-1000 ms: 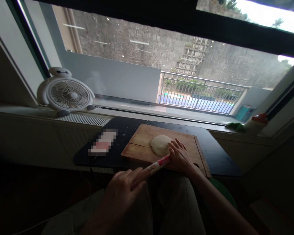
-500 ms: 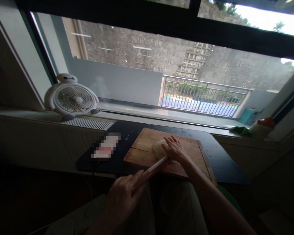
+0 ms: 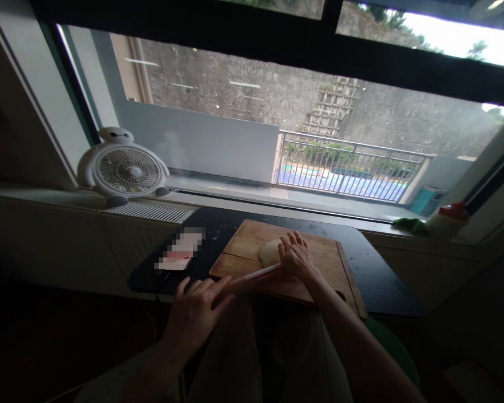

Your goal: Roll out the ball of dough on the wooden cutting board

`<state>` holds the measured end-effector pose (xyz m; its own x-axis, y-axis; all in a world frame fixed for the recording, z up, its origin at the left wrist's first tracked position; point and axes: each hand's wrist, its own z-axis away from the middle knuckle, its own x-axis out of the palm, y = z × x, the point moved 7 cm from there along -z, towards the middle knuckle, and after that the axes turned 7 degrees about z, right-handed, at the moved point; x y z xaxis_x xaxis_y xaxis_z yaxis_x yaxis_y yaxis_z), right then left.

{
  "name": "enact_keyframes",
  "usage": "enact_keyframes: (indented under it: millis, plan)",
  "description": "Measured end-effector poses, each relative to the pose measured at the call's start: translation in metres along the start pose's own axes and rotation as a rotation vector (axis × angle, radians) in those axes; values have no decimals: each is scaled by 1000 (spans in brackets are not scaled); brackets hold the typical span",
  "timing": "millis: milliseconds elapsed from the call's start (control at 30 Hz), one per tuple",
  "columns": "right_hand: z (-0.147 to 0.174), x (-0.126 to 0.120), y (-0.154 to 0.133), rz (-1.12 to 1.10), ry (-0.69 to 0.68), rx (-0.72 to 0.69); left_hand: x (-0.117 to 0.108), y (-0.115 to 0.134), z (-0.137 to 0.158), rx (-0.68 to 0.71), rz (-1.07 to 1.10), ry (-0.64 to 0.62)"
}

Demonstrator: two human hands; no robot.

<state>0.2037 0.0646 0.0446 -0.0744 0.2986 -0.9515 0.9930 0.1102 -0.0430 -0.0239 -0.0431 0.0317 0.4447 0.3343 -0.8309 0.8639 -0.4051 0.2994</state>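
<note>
Rolling dough (image 3: 269,253) on board (image 3: 319,280).
Right hand (image 3: 296,258) flat on pin (image 3: 256,274), left hand (image 3: 193,316) spread at near end; uneven pressure risks pin skidding off.

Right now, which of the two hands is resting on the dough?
The right hand lies over the dough on the wooden board; the left hand sits off the board, on the rolling pin's near end.

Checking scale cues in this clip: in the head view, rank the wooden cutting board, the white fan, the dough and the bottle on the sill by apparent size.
1. wooden cutting board
2. white fan, though farther away
3. bottle and dough: unsure, the right hand covers part of the dough.
</note>
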Motion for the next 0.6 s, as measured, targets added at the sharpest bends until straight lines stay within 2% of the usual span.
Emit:
enact_keyframes:
  millis: [100,167,233,433,500,600]
  plan:
    - [-28,6,-3,-73,-103,35,-13,-7,-21,1,-91,79]
    - [-27,7,-2,-85,-118,55,-17,-8,-32,10,-111,99]
    - [-9,5,-2,-63,-82,67,-15,-6,-37,20,-99,99]
    - [86,-2,-13,90,96,59,7,7,-26,84,13,73]
    - [97,-3,-17,112,124,75,14,13,-28,98,10,82]
    - [80,-3,-14,103,117,121,25,23,-48,111,-8,95]
